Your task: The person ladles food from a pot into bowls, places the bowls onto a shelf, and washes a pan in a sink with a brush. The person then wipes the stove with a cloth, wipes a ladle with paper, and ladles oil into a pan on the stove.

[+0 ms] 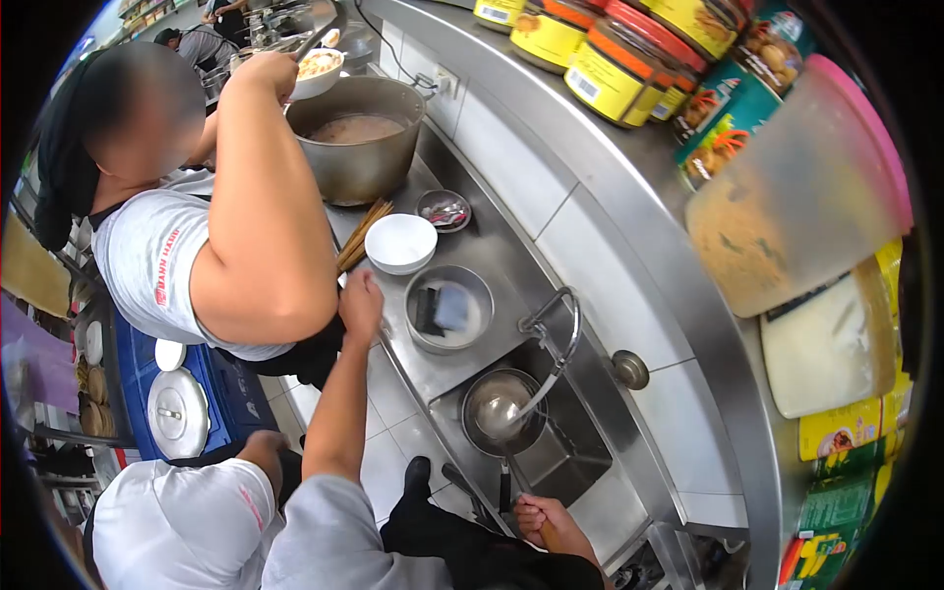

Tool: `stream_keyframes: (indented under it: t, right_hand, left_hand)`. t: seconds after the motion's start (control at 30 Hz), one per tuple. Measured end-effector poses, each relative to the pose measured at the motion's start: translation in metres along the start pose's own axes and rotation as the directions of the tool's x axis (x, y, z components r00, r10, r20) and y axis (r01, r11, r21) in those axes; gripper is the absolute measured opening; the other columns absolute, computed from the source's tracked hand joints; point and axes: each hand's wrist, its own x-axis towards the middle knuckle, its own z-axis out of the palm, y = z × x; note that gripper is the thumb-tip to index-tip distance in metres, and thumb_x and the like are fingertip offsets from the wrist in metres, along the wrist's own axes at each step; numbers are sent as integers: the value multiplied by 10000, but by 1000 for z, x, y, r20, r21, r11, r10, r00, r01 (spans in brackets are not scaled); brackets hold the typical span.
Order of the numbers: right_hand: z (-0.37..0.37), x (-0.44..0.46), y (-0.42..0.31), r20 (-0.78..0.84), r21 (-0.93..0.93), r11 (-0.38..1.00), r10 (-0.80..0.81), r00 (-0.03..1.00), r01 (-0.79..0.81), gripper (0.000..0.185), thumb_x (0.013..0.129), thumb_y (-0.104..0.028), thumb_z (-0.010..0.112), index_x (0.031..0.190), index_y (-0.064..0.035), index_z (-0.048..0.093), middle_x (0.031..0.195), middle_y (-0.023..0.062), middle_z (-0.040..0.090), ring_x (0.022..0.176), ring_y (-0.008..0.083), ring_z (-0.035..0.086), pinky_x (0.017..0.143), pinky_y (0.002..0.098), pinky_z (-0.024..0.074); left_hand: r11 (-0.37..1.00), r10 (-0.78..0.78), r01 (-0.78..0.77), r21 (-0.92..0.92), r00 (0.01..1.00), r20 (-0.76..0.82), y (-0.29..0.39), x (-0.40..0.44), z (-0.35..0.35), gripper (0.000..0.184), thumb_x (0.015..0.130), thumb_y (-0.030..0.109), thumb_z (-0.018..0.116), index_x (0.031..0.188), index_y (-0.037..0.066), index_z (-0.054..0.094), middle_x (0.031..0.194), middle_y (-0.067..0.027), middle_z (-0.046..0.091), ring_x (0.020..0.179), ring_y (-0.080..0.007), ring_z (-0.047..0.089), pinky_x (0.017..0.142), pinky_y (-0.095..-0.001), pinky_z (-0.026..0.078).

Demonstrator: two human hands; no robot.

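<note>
My left hand (362,307) is closed by the counter's front edge, near a bundle of wooden chopsticks (362,238); whatever it may hold is hidden. A white bowl (401,243) stands just beyond it, next to a metal pot (449,309) with a dark piece and cloudy liquid inside. My right hand (544,519) grips the handle of a ladle (499,406), whose bowl is inside a small pot (475,425) in the sink (580,462). The curved faucet (573,339) reaches over that pot.
Left of me, a co-worker (256,246) lifts a bowl of food (317,74) beside a large stockpot (359,147). Another person in a white shirt (182,526) is low at the left. Jars (615,64) and a pink-lidded tub (801,187) line the shelf at right.
</note>
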Motion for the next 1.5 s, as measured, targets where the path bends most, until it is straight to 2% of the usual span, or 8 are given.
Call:
stream_keyframes:
  t: [0.47,0.57,0.67,0.77,0.97,1.1,1.2,1.5]
  right_hand:
    - [33,9,1,-93,1,998,61,994,-61,200,1056,-181,542,886,-82,506,645,-54,442,528,21,427,520,194,363]
    - [21,11,-1,-94,-47,997,51,994,-56,204,1050,-189,550,876,-90,510,638,-62,442,536,19,432,535,189,354]
    - [16,10,-2,-125,-42,999,14,992,-20,203,1017,-194,606,860,-73,566,670,-34,452,519,57,412,504,208,358]
    - [5,10,-7,-97,-74,997,25,995,-32,221,999,-213,635,835,-90,552,658,-37,446,510,57,409,487,218,351]
    - [-10,-10,-5,-194,-349,929,55,980,-121,369,997,-284,634,695,-129,490,563,-9,432,484,126,434,479,276,370]
    - [-48,-31,9,-262,-797,601,-432,863,59,273,943,-245,700,791,-103,523,604,-7,510,482,123,501,454,292,416]
    - [-91,-47,11,-244,-936,350,-594,767,-26,205,938,-201,693,880,-90,531,653,3,539,484,123,518,440,312,423]
    - [-130,-93,30,-265,-960,267,-756,598,-88,206,924,-197,697,919,-48,555,644,53,569,504,174,600,461,344,492]
  left_hand:
    - [883,-303,158,441,911,280,-64,95,22,629,835,116,748,1330,63,363,1168,-292,656,1049,-453,681,884,-519,563]
    - [845,-246,71,529,931,269,-76,89,25,593,859,169,732,1318,36,380,1108,-273,690,1026,-448,691,884,-519,567]
    - [900,256,-171,400,951,-170,-85,64,30,519,883,224,709,1267,15,429,1060,-249,709,992,-453,698,879,-537,560]
    - [868,-294,176,464,935,196,-75,28,8,447,899,258,691,1210,12,486,1051,-246,714,1006,-458,693,878,-544,553]
    - [879,-422,354,319,889,176,-51,-85,-23,507,890,289,722,1242,-1,500,1038,-277,706,985,-456,703,874,-566,553]
    - [648,-478,676,-351,720,504,-13,-219,-62,397,921,148,688,1208,-9,463,899,-126,654,727,-182,695,538,-318,571]
    - [536,-451,743,-400,653,608,30,-319,-122,406,942,167,711,1197,24,430,918,-104,624,707,-190,683,549,-306,581]
    - [981,-23,-168,101,411,911,94,-299,-111,499,888,371,662,1234,18,593,1034,-278,719,995,-460,694,857,-541,550]
